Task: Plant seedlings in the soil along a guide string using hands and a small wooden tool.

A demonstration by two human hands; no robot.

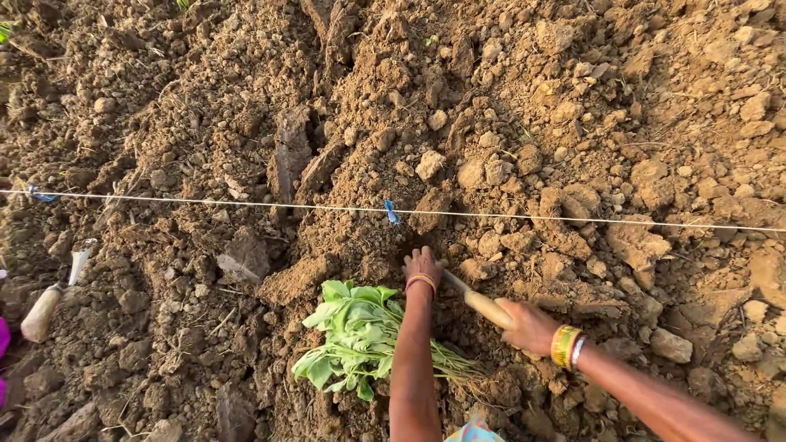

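- A second tool [51, 296] with a pale handle lies on the soil at the left edge, well apart from the hands.
- A string [205, 200] runs edge to edge across the clods, with a blue tie [392, 213] just above the left hand.
- Seedlings [356, 336] lie in a bundle left of the left forearm, touching it.
- The left hand [422, 266] presses flat on the soil, fingers curled down, holding nothing visible.
- The right hand [530, 326] is closed round a trowel [479, 301] whose tip meets the soil beside the left hand.
- Loose clods spread open to the right.
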